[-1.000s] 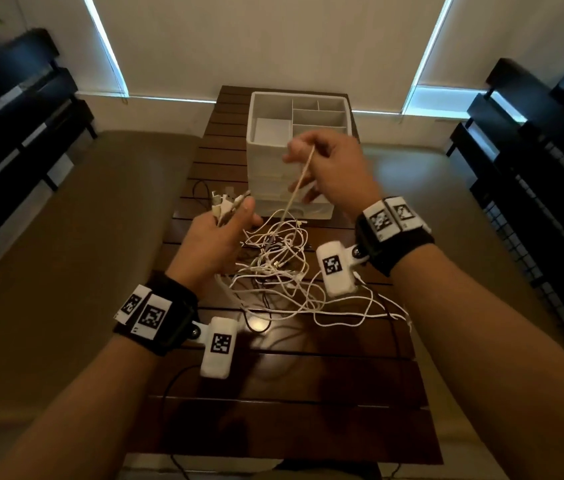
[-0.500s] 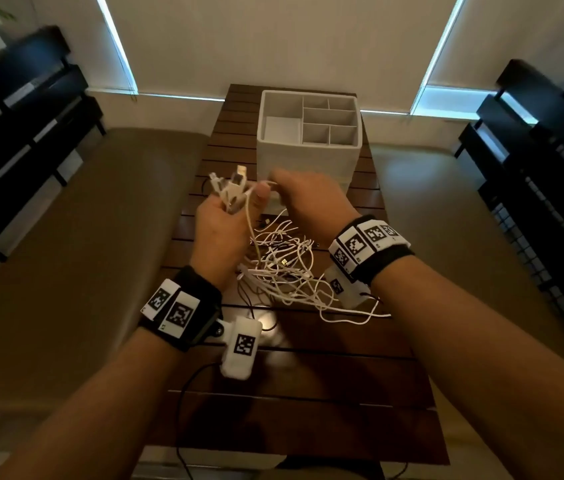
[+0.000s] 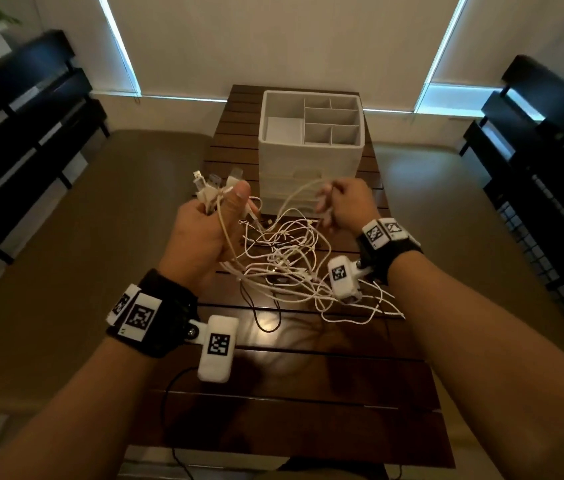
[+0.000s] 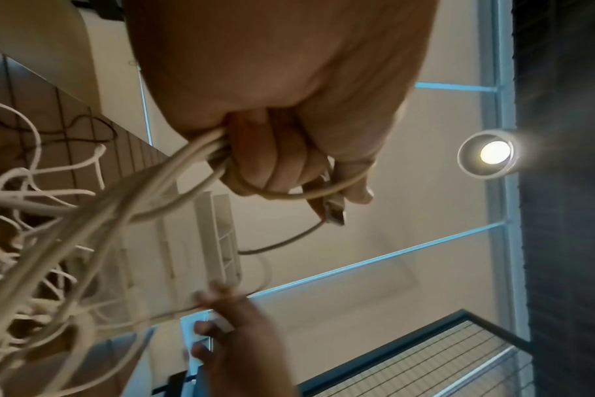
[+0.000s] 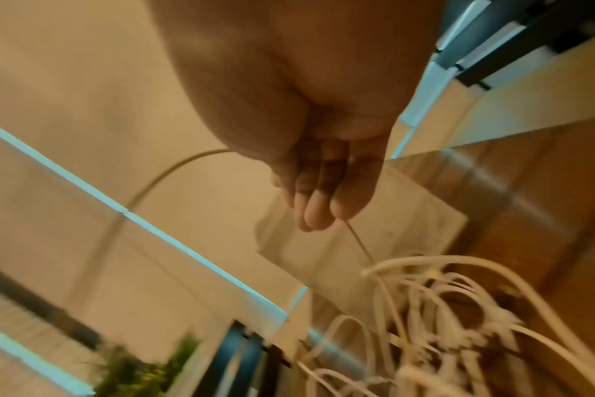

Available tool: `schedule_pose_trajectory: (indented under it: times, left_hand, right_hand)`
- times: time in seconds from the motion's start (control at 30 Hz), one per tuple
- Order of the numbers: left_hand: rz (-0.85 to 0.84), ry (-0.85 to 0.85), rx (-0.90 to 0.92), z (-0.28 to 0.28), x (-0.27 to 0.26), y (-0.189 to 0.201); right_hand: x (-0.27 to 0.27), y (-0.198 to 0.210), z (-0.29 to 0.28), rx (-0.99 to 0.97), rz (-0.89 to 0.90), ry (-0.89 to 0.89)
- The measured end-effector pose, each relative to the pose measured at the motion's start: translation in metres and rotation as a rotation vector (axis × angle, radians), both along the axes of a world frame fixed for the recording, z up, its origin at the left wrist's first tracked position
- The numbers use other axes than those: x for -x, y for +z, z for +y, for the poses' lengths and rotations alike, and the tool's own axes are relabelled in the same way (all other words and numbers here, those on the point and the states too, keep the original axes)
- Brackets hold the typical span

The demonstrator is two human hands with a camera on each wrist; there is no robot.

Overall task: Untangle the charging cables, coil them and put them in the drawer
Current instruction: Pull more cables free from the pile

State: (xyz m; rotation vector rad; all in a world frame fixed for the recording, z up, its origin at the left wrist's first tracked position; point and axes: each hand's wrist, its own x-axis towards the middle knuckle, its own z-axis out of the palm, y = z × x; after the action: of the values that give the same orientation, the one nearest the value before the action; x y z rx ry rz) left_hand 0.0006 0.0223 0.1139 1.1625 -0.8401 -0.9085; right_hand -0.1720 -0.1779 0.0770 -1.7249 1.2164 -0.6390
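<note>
White cables (image 3: 284, 258) (tangled) gripped by both hands.

We wear a black band (image 3: 166, 320) on each bare forearm, short of the left hand (image 3: 201, 233) and right hand (image 3: 350, 206). Each carries 2 white tags with black square codes and 1 white camera block (image 3: 218, 348), itself code-marked.

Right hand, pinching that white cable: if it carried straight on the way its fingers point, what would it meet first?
Probably the front of the white plastic drawer organiser: the right hand points forward just short of it in the head view. Depth is unclear, so this is a judgement.
</note>
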Motion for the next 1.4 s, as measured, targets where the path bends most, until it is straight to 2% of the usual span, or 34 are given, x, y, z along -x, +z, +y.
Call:
schedule_pose_trajectory:
  times: [0.17, 0.23, 0.33, 0.37, 0.47, 0.53, 0.57, 0.7, 0.8, 0.87, 0.9, 1.0, 1.1, 1.23, 1.33, 1.4]
  left_hand:
    - [-0.112, 0.126, -0.038, -0.002, 0.012, -0.015]
    - [-0.166, 0.113, -0.01, -0.002, 0.013, -0.019]
    - [-0.221, 0.126, -0.011, -0.002, 0.012, -0.023]
    - [-0.225, 0.13, -0.012, -0.002, 0.011, -0.024]
    - [-0.215, 0.138, -0.021, -0.001, 0.008, -0.031]
    - [-0.211, 0.143, -0.04, -0.002, 0.003, -0.039]
    - [-0.208, 0.157, -0.069, -0.002, 0.001, -0.042]
    - [-0.265, 0.243, -0.21, -0.003, -0.002, -0.056]
    - [-0.213, 0.337, -0.327, -0.004, -0.007, -0.07]
    - [-0.12, 0.389, -0.383, -0.004, -0.01, -0.073]
    - [-0.07, 0.404, -0.387, -0.005, -0.012, -0.073]
    - [-0.005, 0.432, -0.313, -0.009, -0.013, -0.06]
    - [-0.143, 0.433, -0.169, -0.012, -0.007, -0.04]
    - [-0.404, 0.195, -0.045, -0.021, 0.018, -0.015]
    - [-0.53, 0.139, -0.075, -0.028, 0.023, -0.015]
    - [-0.554, 0.124, -0.12, -0.029, 0.022, -0.015]
  right_hand:
    - [-0.008, 0.089, 0.01, 0.283, -0.437, 0.097]
    - [-0.011, 0.101, 0.01, 0.351, -0.419, 0.168]
    - [-0.016, 0.098, 0.008, 0.435, -0.096, 0.282]
    - [-0.017, 0.102, 0.009, 0.489, -0.098, 0.292]
    - [-0.019, 0.135, 0.013, 0.632, -0.433, 0.219]
    - [-0.017, 0.15, 0.012, 0.728, -0.502, 0.145]
    - [-0.016, 0.149, 0.011, 0.731, -0.479, 0.121]
    - [-0.009, 0.123, 0.005, 0.663, -0.135, 0.176]
    - [-0.007, 0.135, 0.016, 0.814, -0.306, 0.161]
    - [-0.007, 0.137, 0.02, 0.846, -0.315, 0.183]
    - [-0.008, 0.133, 0.022, 0.81, -0.221, 0.223]
    - [-0.005, 0.102, 0.025, 0.723, 0.223, 0.347]
    - [-0.011, 0.077, 0.033, 0.735, 0.374, 0.426]
    - [-0.028, 0.064, 0.051, 0.826, 0.448, 0.486]
    - [-0.028, 0.056, 0.053, 0.84, 0.465, 0.47]
    - [-0.024, 0.046, 0.047, 0.816, 0.424, 0.449]
